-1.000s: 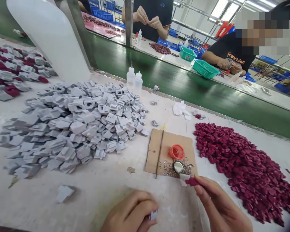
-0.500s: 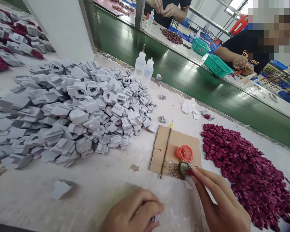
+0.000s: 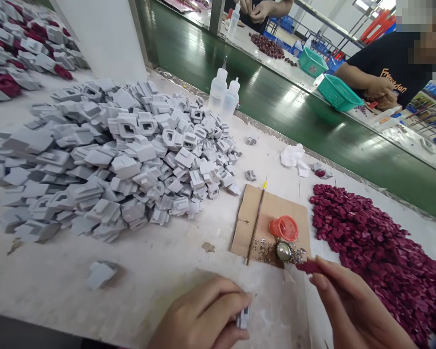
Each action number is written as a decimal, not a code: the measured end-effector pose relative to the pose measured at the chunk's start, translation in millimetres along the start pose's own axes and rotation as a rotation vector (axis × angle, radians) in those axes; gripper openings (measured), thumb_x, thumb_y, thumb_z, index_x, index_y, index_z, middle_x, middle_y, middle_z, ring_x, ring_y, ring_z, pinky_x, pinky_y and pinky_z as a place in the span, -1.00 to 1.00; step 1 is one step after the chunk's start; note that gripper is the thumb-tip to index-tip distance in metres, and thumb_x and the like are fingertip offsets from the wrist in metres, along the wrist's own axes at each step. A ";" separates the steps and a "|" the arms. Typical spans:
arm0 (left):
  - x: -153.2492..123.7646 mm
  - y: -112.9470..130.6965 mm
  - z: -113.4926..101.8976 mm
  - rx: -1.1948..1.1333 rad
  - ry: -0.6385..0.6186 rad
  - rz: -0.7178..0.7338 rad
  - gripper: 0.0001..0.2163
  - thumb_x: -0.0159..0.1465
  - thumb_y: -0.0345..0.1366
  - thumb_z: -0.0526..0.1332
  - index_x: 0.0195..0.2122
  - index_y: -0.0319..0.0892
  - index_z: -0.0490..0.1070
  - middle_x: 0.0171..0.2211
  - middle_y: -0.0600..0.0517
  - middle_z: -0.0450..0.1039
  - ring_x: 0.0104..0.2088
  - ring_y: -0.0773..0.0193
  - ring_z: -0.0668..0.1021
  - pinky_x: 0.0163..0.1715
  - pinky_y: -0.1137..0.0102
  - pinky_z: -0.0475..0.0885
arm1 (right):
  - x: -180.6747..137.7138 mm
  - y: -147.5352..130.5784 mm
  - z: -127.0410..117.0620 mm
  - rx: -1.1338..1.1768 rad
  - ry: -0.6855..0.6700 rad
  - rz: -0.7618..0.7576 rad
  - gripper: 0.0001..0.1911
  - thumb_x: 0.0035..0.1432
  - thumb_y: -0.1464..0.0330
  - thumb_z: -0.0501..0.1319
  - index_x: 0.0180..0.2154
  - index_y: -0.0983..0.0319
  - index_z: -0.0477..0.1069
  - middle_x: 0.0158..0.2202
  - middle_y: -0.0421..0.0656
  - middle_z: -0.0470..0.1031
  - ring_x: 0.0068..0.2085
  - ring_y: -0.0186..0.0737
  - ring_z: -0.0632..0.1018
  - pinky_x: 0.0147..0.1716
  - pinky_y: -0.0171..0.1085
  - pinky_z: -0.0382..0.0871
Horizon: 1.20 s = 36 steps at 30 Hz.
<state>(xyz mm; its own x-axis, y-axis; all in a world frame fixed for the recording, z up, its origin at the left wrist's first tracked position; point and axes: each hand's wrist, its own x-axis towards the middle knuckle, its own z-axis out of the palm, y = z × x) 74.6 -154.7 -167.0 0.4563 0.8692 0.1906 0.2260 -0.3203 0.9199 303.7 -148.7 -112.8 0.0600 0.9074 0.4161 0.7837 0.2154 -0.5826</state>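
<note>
My left hand (image 3: pixel 203 317) pinches a grey clip (image 3: pixel 243 317) at the table's near edge. My right hand (image 3: pixel 352 305) grips a maroon piece (image 3: pixel 308 266) by the cardboard's (image 3: pixel 272 208) near corner. Mid-assembly, I'd judge; next needs piece aligned to clip.

The left hand (image 3: pixel 203 317) ran off the near edge, its fingers covering most of a small grey piece (image 3: pixel 242 317). The right hand (image 3: pixel 352 310) was likewise cut at the near edge, showing only the tip of a maroon piece (image 3: pixel 307 266). The maroon pile (image 3: pixel 378 257) ran off the right edge. A co-worker's face at far right was blurred.
</note>
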 end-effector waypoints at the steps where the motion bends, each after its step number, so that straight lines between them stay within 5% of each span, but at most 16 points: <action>1: 0.0 0.3 -0.4 -0.003 -0.008 -0.006 -0.75 0.29 -0.42 0.28 -0.02 -0.11 0.41 -0.17 0.03 0.51 -0.28 0.36 0.60 -0.29 0.62 0.50 | -3.2 0.3 -0.2 0.116 0.019 0.115 -0.75 0.29 0.35 0.27 0.01 0.08 0.47 -0.20 -0.24 0.53 -0.28 -0.37 0.55 -0.19 -0.49 0.48; 4: -0.2 2.1 -1.6 -0.004 -0.013 -0.020 -0.77 0.30 -0.42 0.27 -0.02 -0.11 0.41 -0.17 0.03 0.50 -0.28 0.35 0.59 -0.29 0.62 0.50 | -9.5 3.3 0.5 0.472 -0.063 0.413 -0.80 0.27 0.24 0.31 -0.06 0.05 0.54 -0.34 -0.17 0.54 -0.46 -0.34 0.53 -0.45 -0.48 0.50; 6: -0.3 3.4 -2.2 0.000 -0.004 -0.023 -0.78 0.30 -0.42 0.26 -0.03 -0.11 0.41 -0.18 0.04 0.50 -0.28 0.35 0.58 -0.25 0.60 0.50 | -11.5 4.7 1.6 0.636 -0.129 0.540 -0.83 0.25 0.20 0.32 -0.12 0.05 0.57 -0.35 -0.13 0.54 -0.46 -0.33 0.53 -0.46 -0.48 0.51; 13: 0.8 4.6 -2.4 -0.013 -0.009 -0.050 -0.82 0.33 -0.39 0.24 -0.05 -0.10 0.43 -0.18 0.03 0.50 -0.25 0.34 0.58 -0.24 0.59 0.50 | -17.2 4.1 3.8 0.643 -0.030 0.572 -0.83 0.15 0.26 0.41 -0.17 0.05 0.58 -0.26 -0.10 0.57 -0.37 -0.28 0.60 -0.30 -0.48 0.54; 18: 0.6 4.9 -2.4 -0.013 0.005 -0.036 -0.81 0.32 -0.40 0.24 -0.05 -0.11 0.43 -0.18 0.03 0.50 -0.28 0.35 0.59 -0.25 0.59 0.49 | -9.9 2.9 6.0 0.343 0.060 0.353 -0.84 0.17 0.32 0.36 -0.16 0.14 0.55 -0.15 -0.11 0.54 -0.17 -0.26 0.59 -0.15 -0.52 0.49; 24: 2.7 6.7 -2.8 -0.020 0.019 -0.055 -0.83 0.33 -0.40 0.24 -0.07 -0.12 0.45 -0.20 0.02 0.51 -0.27 0.33 0.59 -0.26 0.57 0.50 | 0.9 9.9 6.1 0.192 0.005 0.109 -0.90 0.19 0.39 0.32 -0.20 0.19 0.51 -0.19 -0.19 0.54 -0.15 -0.36 0.58 -0.08 -0.57 0.45; 27: 3.6 7.0 -2.2 -0.025 0.037 -0.038 -0.87 0.35 -0.36 0.22 -0.09 -0.15 0.46 -0.22 0.01 0.52 -0.31 0.33 0.59 -0.30 0.57 0.51 | 3.8 13.8 1.9 0.113 -0.043 0.080 -0.76 0.24 0.38 0.30 -0.04 0.18 0.47 -0.08 -0.19 0.51 -0.10 -0.35 0.56 -0.04 -0.55 0.45; 32: 5.8 9.8 -2.5 -0.038 0.029 -0.074 -0.86 0.34 -0.40 0.23 -0.09 -0.13 0.45 -0.20 0.03 0.51 -0.28 0.34 0.59 -0.26 0.59 0.50 | 9.7 13.6 -10.3 -0.147 -0.129 -0.198 -0.85 0.32 0.46 0.22 -0.10 0.19 0.50 -0.05 -0.22 0.47 -0.07 -0.39 0.52 0.14 -0.49 0.28; 36: 6.5 12.3 -3.7 -0.042 0.051 -0.062 -0.90 0.35 -0.37 0.22 -0.13 -0.16 0.46 -0.23 0.02 0.53 -0.29 0.33 0.60 -0.28 0.59 0.50 | -0.7 3.3 -12.1 -0.073 -0.294 -0.363 -0.82 0.39 0.46 0.13 -0.05 0.20 0.46 0.03 -0.16 0.43 -0.03 -0.35 0.52 0.06 -0.49 0.36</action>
<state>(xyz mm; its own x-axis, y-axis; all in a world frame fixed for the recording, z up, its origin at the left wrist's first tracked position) 77.2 -151.6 -153.2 0.3981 0.9052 0.1488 0.2154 -0.2499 0.9440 313.7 -152.9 -106.6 -0.3954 0.8439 0.3626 0.7633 0.5215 -0.3813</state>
